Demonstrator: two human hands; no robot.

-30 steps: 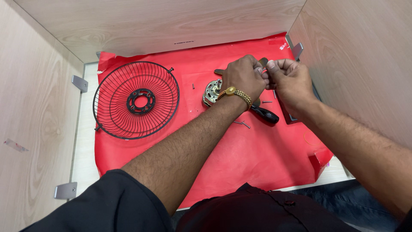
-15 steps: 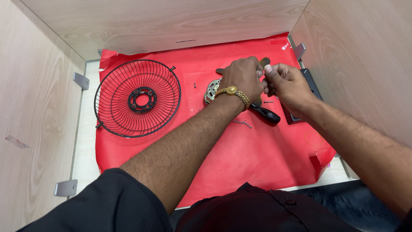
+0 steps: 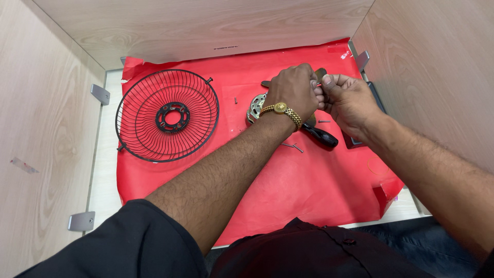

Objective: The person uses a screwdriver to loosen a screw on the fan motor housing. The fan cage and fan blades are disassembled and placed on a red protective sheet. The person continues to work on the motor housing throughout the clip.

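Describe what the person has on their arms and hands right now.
Both forearms are bare, with black sleeves ending near the elbows. The left hand has a gold watch with a gold link bracelet at its wrist. The right hand shows no rings, glove or band.

Right hand point(image 3: 350, 100) reclosed into a fist against the left hand point(image 3: 294, 90); half a second ago its fingers were spread, slightly apart. Left fingers curl tighter over the motor point(image 3: 254, 107), apparently.

Your fan grille point(image 3: 167, 116) lies on the sheet point(image 3: 288, 185), left of centre. Your motor point(image 3: 255, 107) sits mid-frame; the screwdriver point(image 3: 320, 136) lies just right of it
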